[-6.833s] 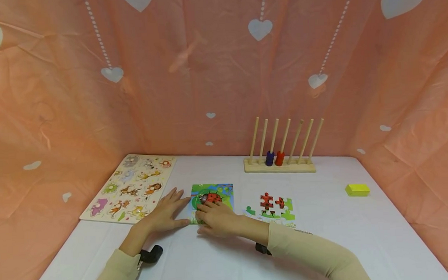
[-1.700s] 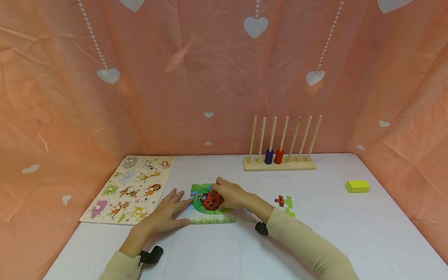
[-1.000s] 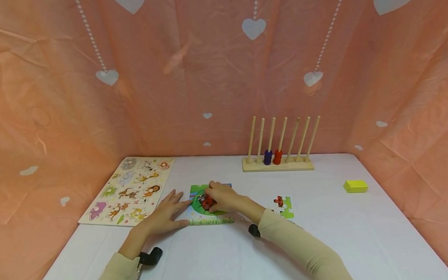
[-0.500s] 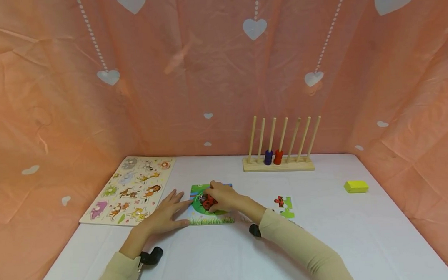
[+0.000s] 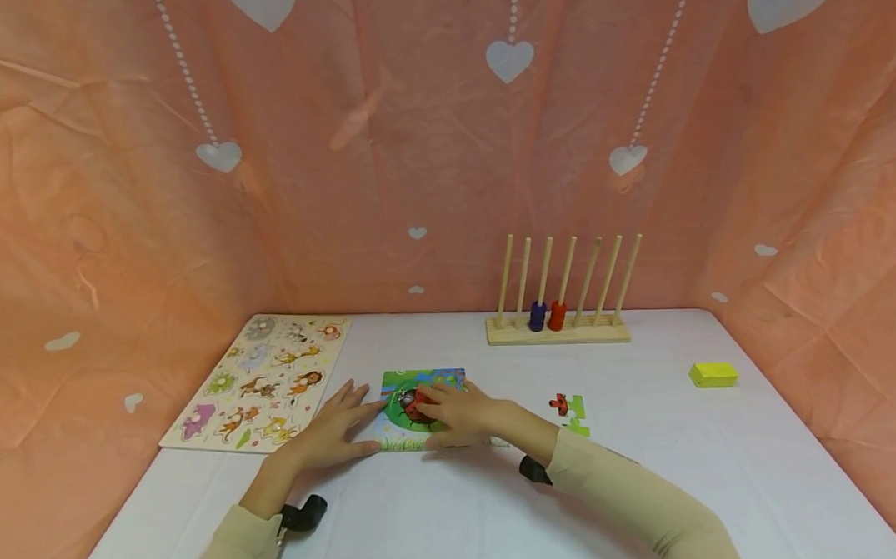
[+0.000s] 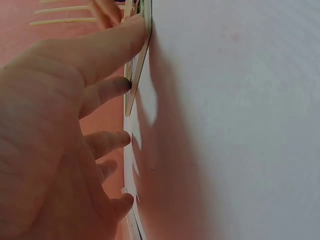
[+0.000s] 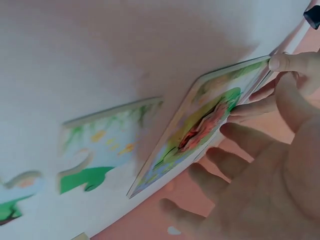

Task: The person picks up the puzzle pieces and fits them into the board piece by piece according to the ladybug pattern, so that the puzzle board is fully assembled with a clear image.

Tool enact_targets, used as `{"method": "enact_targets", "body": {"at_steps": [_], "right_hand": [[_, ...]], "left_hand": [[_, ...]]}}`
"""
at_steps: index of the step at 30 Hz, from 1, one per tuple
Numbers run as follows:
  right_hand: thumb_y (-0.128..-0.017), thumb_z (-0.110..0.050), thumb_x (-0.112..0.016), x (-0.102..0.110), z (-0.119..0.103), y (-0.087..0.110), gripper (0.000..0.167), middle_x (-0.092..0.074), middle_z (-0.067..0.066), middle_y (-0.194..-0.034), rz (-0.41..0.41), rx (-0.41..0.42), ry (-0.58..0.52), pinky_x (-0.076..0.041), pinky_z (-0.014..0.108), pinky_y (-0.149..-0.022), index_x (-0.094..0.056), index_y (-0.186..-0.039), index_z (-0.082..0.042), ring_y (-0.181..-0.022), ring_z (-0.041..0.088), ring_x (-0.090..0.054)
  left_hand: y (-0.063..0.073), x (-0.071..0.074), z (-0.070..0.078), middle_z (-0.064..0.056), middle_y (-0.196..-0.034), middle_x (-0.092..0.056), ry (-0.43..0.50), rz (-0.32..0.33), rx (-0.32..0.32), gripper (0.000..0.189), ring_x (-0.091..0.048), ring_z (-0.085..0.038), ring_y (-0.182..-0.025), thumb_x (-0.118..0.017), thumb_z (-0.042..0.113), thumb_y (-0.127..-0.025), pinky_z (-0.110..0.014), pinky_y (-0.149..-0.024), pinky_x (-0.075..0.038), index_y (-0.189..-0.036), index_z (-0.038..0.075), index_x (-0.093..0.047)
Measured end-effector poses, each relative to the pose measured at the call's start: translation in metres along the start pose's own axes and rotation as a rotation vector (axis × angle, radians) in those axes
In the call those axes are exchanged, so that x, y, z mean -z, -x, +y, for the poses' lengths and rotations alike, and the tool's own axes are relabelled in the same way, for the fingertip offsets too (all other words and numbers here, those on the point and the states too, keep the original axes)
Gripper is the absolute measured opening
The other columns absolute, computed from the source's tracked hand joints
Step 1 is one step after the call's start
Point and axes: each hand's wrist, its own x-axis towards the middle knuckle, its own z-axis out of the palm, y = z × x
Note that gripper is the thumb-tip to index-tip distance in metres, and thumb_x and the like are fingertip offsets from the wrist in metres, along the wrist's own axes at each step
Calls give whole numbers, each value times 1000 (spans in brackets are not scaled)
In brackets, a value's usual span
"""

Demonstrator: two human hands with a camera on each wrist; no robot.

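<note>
A square ladybug jigsaw puzzle (image 5: 409, 425) lies on the white table. My left hand (image 5: 333, 430) rests at its left side, fingers spread; the thumb and index fingertip meet the puzzle's edge, as the left wrist view also shows. Over the right half reaches my right hand (image 5: 461, 414), its fingers extended and apart above the ladybug, gripping nothing. In the right wrist view a loose corner puzzle piece (image 7: 112, 132) with printed grass lies just beside the puzzle, mostly under the forearm in the head view. Further right lie a red-and-green puzzle piece (image 5: 568, 405) and a green piece (image 5: 577, 426).
A wooden animal peg board (image 5: 319, 335) lies at the back left. Behind the loose pieces stands a wooden peg rack (image 5: 559, 331) with a blue and a red bead stack. A yellow block (image 5: 713, 375) sits on the right. Peach cloth hangs around the table.
Over the last seconds a red piece and a grassy piece have left the loose group on the right. My right hand has loosened from a pinch on the ladybug and shifted right. The left hand stays.
</note>
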Motion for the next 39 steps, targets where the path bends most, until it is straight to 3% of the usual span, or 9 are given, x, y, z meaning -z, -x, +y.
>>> {"method": "enact_targets", "body": {"at_steps": [4, 10, 23, 28, 33, 39], "right_hand": [[-93, -63, -55, -3, 1, 6, 75, -19, -1, -166, -38, -29, 5, -20, 61, -116, -36, -156, -26, -151, 27, -17], [-91, -65, -57, -2, 0, 10, 77, -21, 1, -165, -29, -16, 26, -22, 60, -116, -36, -156, -29, -149, 29, -24], [-89, -65, -60, -3, -4, 7, 78, -22, 3, -165, -32, -17, 31, -22, 60, -116, -35, -156, -32, -148, 28, -24], [-89, -65, -60, -5, -4, 5, 80, -19, 3, -165, -42, -22, 24, -22, 60, -116, -33, -157, -32, -149, 31, -21], [-92, -62, -58, -6, 1, 4, 79, -17, 3, -166, -43, -17, -60, -23, 60, -116, -30, -158, -29, -150, 34, -19], [-98, -49, -59, -2, 23, 15, 73, -24, 12, -163, 13, 7, -190, -25, 61, -114, -31, -158, -17, -148, 33, -26]], "left_hand": [[1, 0, 4, -28, -156, -30, 12, -12, -41, 65, -11, -53, -145, -69, 38, -93, -74, -110, -15, -145, 4, -50], [-1, -1, 9, -24, -158, -30, 15, -34, -100, 61, -10, -53, -145, -64, 26, -96, -78, -106, -14, -147, -2, -45], [2, 0, 12, -19, -159, -31, 7, -55, -55, 59, -11, -50, -147, -63, 26, -97, -74, -110, -13, -147, 1, -46], [1, -1, 13, -20, -159, -31, 7, -64, -86, 55, -11, -50, -147, -62, 23, -98, -76, -108, -13, -147, 1, -47], [0, -1, 15, -22, -157, -33, 3, -76, -122, 49, -12, -55, -145, -59, 21, -100, -80, -104, -14, -144, 2, -51], [-2, -2, 16, -17, -160, -30, 24, -100, -94, 52, -9, -51, -147, -58, 23, -101, -77, -108, -12, -148, 3, -47]]}}
